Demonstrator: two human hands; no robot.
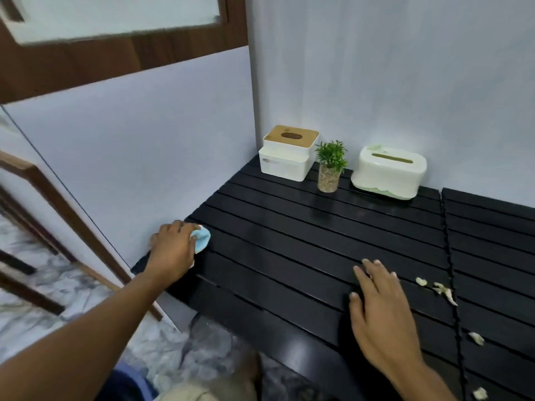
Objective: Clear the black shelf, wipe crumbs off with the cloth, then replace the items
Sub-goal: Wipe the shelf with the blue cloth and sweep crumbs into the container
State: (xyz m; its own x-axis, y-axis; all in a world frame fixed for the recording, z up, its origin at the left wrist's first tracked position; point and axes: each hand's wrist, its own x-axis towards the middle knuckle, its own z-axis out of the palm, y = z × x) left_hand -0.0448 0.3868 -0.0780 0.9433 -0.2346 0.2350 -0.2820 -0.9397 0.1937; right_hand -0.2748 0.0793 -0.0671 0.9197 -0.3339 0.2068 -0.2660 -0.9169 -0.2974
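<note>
A pale, unmarked wall (405, 82) runs behind and to the left. Upper left, a brown wooden frame (86, 65) borders a frosted pane (115, 15). Below left, the floor (43, 314) is grey-veined marble, with a wooden-framed panel (58, 204) leaning or standing against the wall.

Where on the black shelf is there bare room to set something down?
The wide middle of the black shelf is bare, bordered by the left hand with the cloth, the plant behind, and the right hand. Crowded: the back corner, and the crumbs along the seam.
</note>
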